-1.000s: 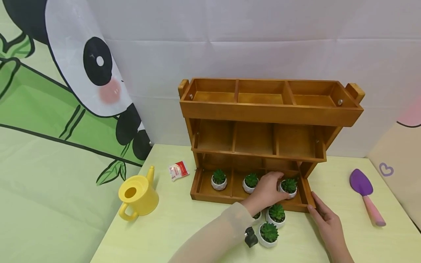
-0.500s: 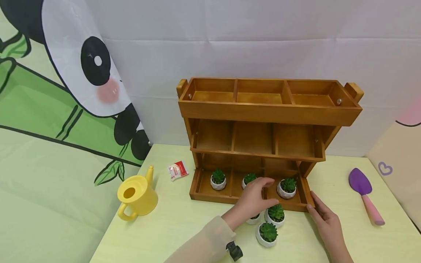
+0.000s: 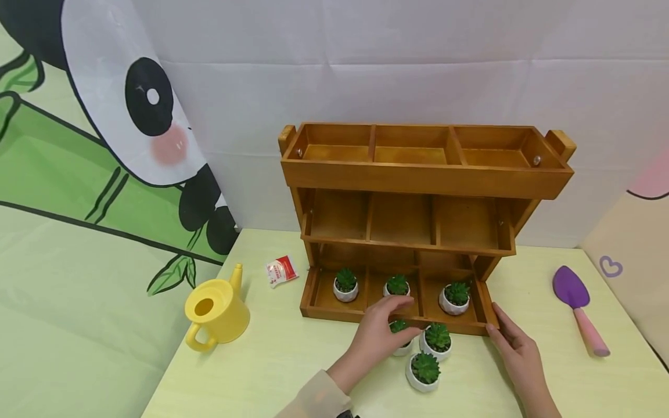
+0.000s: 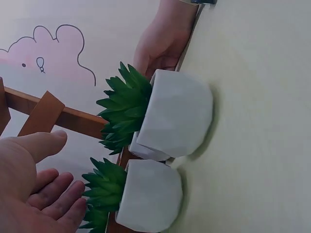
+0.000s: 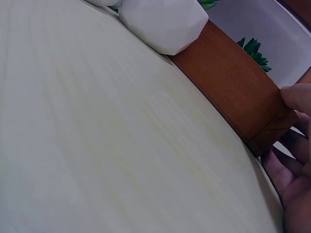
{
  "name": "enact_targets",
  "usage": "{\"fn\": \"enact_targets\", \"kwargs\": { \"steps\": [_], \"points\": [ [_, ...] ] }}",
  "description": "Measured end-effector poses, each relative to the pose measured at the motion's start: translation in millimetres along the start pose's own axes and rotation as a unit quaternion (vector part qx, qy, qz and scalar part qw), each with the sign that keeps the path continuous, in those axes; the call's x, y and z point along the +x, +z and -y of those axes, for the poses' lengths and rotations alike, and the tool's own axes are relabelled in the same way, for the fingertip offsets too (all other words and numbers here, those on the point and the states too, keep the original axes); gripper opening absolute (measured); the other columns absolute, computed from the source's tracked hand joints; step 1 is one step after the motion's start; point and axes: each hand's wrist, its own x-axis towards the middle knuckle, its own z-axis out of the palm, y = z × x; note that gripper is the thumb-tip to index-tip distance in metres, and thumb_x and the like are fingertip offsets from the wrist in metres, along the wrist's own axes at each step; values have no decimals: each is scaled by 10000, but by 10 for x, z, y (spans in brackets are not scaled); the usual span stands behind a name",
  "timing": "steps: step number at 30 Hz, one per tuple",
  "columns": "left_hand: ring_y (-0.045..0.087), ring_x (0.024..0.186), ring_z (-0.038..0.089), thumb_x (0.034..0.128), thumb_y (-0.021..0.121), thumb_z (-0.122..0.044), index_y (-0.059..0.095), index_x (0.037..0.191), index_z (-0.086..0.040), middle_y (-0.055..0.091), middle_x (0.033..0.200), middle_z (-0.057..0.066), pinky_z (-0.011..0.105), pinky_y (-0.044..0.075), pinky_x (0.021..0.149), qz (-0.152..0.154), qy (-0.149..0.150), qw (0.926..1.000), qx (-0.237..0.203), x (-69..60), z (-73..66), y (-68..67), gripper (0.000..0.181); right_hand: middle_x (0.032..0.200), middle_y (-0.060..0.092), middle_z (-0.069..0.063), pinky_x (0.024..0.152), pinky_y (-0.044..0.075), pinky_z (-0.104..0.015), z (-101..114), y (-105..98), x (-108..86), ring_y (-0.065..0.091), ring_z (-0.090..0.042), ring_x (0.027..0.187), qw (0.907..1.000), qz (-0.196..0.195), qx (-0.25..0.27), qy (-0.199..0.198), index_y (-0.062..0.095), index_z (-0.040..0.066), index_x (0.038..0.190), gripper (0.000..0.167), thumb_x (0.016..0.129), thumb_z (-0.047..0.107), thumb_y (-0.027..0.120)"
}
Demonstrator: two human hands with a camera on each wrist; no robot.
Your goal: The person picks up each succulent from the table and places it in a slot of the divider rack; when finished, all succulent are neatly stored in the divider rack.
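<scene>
Left hand point(image 3: 375, 330): fingers apart beside potted succulent point(image 3: 398, 326), front edge of tiered planter point(image 3: 425, 180). Right hand point(image 3: 520, 353): clamped on planter's front-right corner.

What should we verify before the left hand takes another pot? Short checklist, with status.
1. Left hand free: ok, thumb and fingers apart, holding nothing.
2. Right hand bracing the wooden shelf: ok, at the bottom tier's right front corner.
3. Shelved pots seated: ok, one upright per bottom compartment.
4. Table pots upright: ok, all three.
5. Finger room between table pots: not ok, closely bunched.
6. Table pots touching each other: cannot tell.
</scene>
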Motion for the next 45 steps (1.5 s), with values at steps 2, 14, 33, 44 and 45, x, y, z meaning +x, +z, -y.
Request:
{"fn": "enact_targets", "kwargs": {
  "steps": [2,14,33,44,45],
  "points": [
    [634,1208,132,905,854,-261,640,1399,-199,665,1319,-82,369,540,1023,-46,57,10000,-22,-39,36,-5,541,1512,471,-204,936,397,-14,0,0,1,442,197,1197,10000,8,1,23,478,131,1576,555,1069,296,630],
    [651,1168,134,871,879,-204,676,1352,-135,688,1281,-53,356,531,1026,-468,23,9989,68,-263,154,-36,527,1523,460,-214,937,396,-15,0,-1,0,434,195,1208,10000,63,4,14,466,136,1584,559,1073,302,621],
    [649,1167,172,820,916,-199,696,1298,-102,695,1257,-9,335,535,1019,-719,-34,9971,241,-419,440,21,535,1523,465,-189,941,399,-19,-30,10,-1,449,190,1204,10000,52,53,-36,477,144,1579,549,1070,286,628],
    [632,1190,182,802,927,-275,697,1315,-145,679,1270,-36,402,518,1040,-924,-217,9948,369,-419,493,188,578,1527,460,-194,939,398,-18,-21,4,2,446,194,1198,9999,67,75,14,471,147,1583,555,1071,298,625],
    [629,1194,181,801,930,-285,695,1320,-155,675,1275,-41,406,516,1043,-931,-257,9946,374,-420,486,200,585,1524,461,-196,939,401,-20,-23,5,0,449,192,1198,9999,65,88,14,473,141,1581,554,1071,294,626]
  ]
}}
